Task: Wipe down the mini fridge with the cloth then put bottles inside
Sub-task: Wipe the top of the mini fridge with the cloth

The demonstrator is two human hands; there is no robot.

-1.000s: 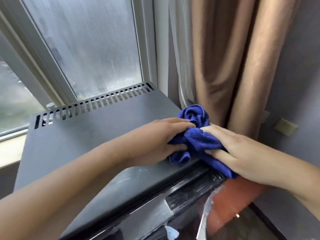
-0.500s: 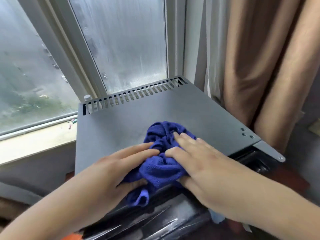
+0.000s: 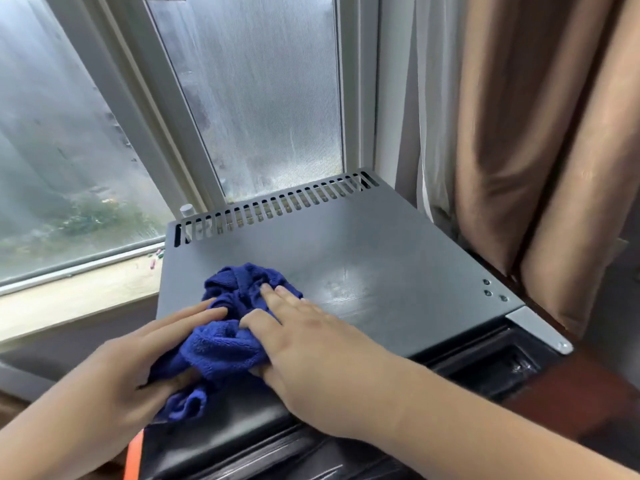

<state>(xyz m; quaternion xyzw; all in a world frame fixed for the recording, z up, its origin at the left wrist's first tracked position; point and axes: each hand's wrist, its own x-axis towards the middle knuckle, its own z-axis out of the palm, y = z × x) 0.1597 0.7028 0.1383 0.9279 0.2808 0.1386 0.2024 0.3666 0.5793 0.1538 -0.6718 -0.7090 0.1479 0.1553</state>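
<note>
1. the crumpled dark blue terry cloth [image 3: 228, 337] lies on the flat grey metal top of the mini fridge [image 3: 381, 258], near the front left part of that top.
2. the left hand [image 3: 138, 362] presses on the left side of the cloth; its fingers are almost straight, with the thumb underneath a fold, so it pinches the cloth lightly.
3. the right hand [image 3: 311, 344] lies flat and open on the right side of the cloth, fingers spread forward, pressing and not closing around it.
4. both hands touch the cloth, and the cloth touches the top; no bottle is in view.
5. the unwiped-looking surface lies away from the hands: to the right, and back toward the row of vent slots [image 3: 277, 206] by the window [image 3: 242, 91]. some dull smears show on the right part.
6. i judge the wiping step is in progress, and the next stroke should go right or backward; the right hand is nearer to that side.
7. the cloth's lower edge hangs over the front edge, so it could slip down.
</note>
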